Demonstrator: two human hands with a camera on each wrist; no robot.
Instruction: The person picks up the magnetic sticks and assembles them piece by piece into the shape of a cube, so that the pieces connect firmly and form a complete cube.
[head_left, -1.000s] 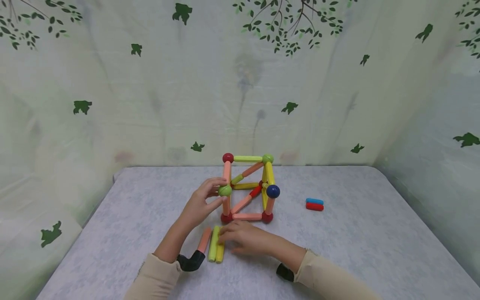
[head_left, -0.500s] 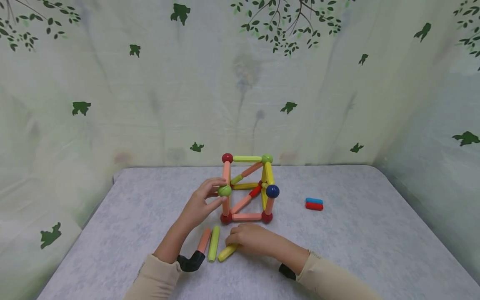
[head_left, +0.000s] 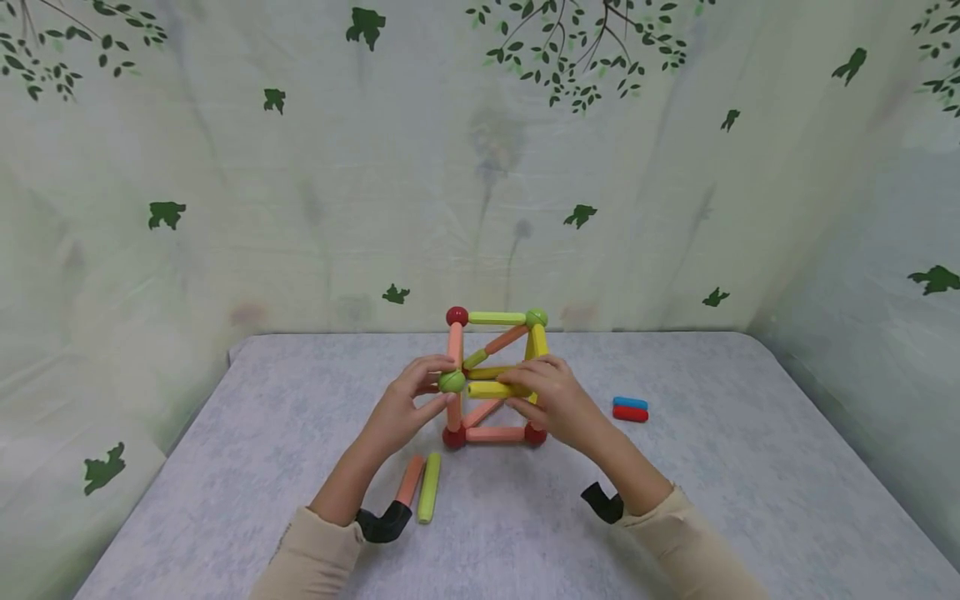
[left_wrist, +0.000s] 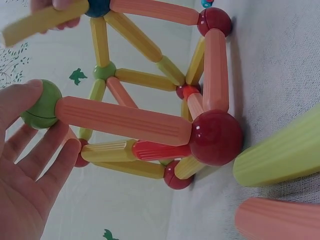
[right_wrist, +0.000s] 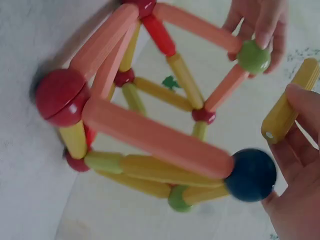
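A cube-like frame of magnetic sticks and balls stands on the table, with a pink bottom stick [head_left: 495, 434] along its front. At its upper front left corner, my left hand [head_left: 405, 407] holds the green ball [left_wrist: 42, 105] between thumb and fingers. My right hand [head_left: 561, 402] pinches a yellow stick [head_left: 487, 390], held level at the front top. The stick's left end points at the green ball, with a small gap between them. Close to my right hand is the blue ball [right_wrist: 251, 175], hidden behind that hand in the head view.
A pink stick [head_left: 410, 480] and a lime-green stick [head_left: 429, 488] lie in front of the frame. To the right lie a blue stick [head_left: 630, 403] and a red stick [head_left: 630, 414], short and side by side. A leaf-printed cloth hangs behind the table.
My right hand has picked up the yellow stick from the table and raised it to the frame's front top. My left hand has stayed at the green ball.
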